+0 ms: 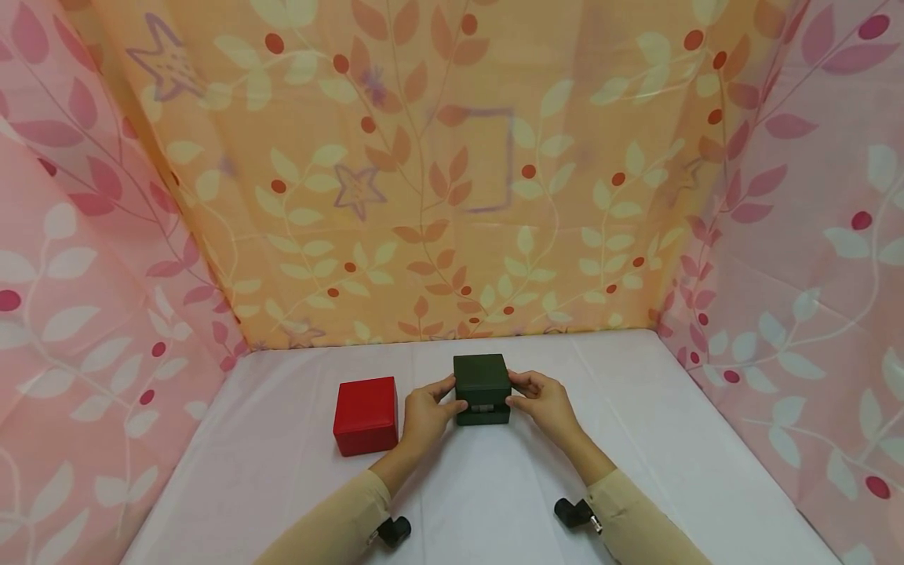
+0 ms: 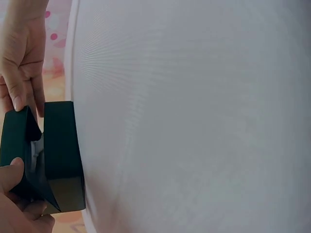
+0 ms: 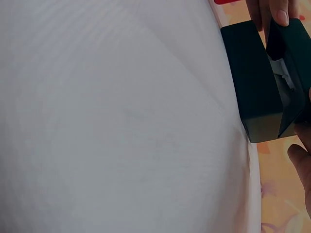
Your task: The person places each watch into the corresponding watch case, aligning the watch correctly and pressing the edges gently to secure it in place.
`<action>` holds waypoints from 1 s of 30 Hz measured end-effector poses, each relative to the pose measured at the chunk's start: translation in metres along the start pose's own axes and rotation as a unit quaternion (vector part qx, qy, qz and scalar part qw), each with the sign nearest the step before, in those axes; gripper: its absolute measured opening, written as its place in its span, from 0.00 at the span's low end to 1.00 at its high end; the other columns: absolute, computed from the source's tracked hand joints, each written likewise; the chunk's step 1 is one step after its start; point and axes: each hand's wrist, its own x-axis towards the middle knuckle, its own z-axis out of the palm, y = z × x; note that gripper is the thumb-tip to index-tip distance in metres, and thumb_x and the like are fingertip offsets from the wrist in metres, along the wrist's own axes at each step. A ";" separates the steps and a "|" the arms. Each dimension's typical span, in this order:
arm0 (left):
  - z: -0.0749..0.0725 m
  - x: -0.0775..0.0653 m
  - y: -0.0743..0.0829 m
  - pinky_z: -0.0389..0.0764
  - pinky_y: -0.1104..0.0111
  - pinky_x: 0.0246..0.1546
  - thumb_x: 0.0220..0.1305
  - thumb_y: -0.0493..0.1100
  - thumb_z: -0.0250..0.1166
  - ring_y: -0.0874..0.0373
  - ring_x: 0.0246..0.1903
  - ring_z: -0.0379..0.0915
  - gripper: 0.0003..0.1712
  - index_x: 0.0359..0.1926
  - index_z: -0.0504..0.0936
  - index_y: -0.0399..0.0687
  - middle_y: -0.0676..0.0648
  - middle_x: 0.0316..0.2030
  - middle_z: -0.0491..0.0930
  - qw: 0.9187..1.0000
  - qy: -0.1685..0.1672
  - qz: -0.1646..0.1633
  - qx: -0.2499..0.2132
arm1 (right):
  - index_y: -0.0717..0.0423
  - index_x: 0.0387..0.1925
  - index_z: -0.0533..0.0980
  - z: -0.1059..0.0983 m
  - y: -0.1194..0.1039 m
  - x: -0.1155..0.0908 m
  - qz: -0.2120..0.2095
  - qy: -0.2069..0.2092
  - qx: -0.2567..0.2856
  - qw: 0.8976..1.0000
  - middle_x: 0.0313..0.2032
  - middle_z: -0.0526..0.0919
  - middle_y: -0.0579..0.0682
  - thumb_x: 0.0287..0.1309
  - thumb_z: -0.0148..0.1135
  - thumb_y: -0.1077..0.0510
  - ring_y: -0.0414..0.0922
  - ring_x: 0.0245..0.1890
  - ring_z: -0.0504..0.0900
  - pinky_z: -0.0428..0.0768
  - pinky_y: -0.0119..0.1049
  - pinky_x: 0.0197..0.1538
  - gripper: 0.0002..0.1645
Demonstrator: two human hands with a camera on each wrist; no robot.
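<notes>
A dark green box (image 1: 482,373) stands on the white cloth with its lid partly raised, the gap facing me. Inside the gap, a pale, silvery item (image 1: 483,408) shows in part; its kind cannot be told. My left hand (image 1: 426,412) pinches the lid at its left side, thumb by the front edge. On the opposite side, my right hand (image 1: 545,404) holds the lid likewise with thumb and fingers. Both wrist views show the green box (image 2: 63,141) sideways, with white material (image 3: 282,73) between lid and base. A closed red box (image 1: 366,416) sits left of my left hand.
White cloth (image 1: 671,471) covers the table. A yellow patterned curtain (image 1: 424,259) hangs behind it, with pink patterned curtains (image 1: 798,314) at the sides. Small black cameras (image 1: 574,512) are strapped at both wrists, over beige sleeves (image 1: 643,518).
</notes>
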 end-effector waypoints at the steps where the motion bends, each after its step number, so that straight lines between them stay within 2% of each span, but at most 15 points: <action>1: 0.000 0.000 -0.001 0.77 0.56 0.60 0.55 0.31 0.77 0.46 0.64 0.76 0.28 0.59 0.83 0.37 0.43 0.59 0.83 1.000 0.002 0.003 -0.001 | 0.69 0.51 0.80 0.000 0.001 0.000 0.001 0.000 0.002 1.000 0.61 0.80 0.63 0.50 0.75 0.73 0.57 0.64 0.79 0.80 0.38 0.59 0.24; 6: 0.002 0.001 -0.002 0.78 0.56 0.59 0.55 0.30 0.76 0.43 0.63 0.76 0.28 0.58 0.84 0.36 0.41 0.58 0.83 1.000 0.007 0.009 -0.007 | 0.70 0.50 0.80 0.002 0.002 0.001 0.001 0.004 0.018 1.000 0.61 0.80 0.64 0.49 0.75 0.75 0.58 0.64 0.78 0.77 0.47 0.62 0.24; 14: 0.001 0.002 -0.006 0.77 0.54 0.60 0.56 0.31 0.76 0.45 0.64 0.76 0.28 0.60 0.84 0.39 0.43 0.59 0.83 1.000 -0.003 -0.006 -0.006 | 0.69 0.48 0.80 0.003 0.003 0.001 0.013 0.011 0.029 0.999 0.60 0.81 0.64 0.48 0.74 0.77 0.58 0.64 0.79 0.77 0.49 0.62 0.23; 20: 0.002 0.002 -0.009 0.78 0.55 0.59 0.56 0.32 0.77 0.45 0.62 0.78 0.28 0.59 0.84 0.39 0.44 0.58 0.83 1.000 -0.002 -0.007 0.002 | 0.70 0.48 0.80 0.003 0.004 0.001 0.019 0.011 0.023 0.999 0.60 0.81 0.64 0.47 0.74 0.77 0.59 0.63 0.79 0.78 0.46 0.61 0.23; 24: 0.001 0.001 -0.009 0.79 0.57 0.58 0.56 0.32 0.76 0.47 0.61 0.79 0.27 0.58 0.84 0.38 0.44 0.57 0.84 1.000 -0.008 -0.012 0.001 | 0.71 0.47 0.79 0.002 0.005 0.000 0.029 0.007 0.022 0.999 0.60 0.80 0.65 0.47 0.73 0.78 0.59 0.62 0.79 0.81 0.40 0.58 0.23; 30: 0.000 -0.001 -0.007 0.79 0.56 0.57 0.56 0.31 0.76 0.46 0.60 0.80 0.25 0.56 0.84 0.35 0.42 0.57 0.83 1.000 -0.018 -0.014 -0.001 | 0.69 0.47 0.80 -0.001 0.005 -0.001 0.040 -0.001 0.023 0.999 0.60 0.81 0.64 0.47 0.74 0.77 0.58 0.61 0.81 0.84 0.31 0.52 0.22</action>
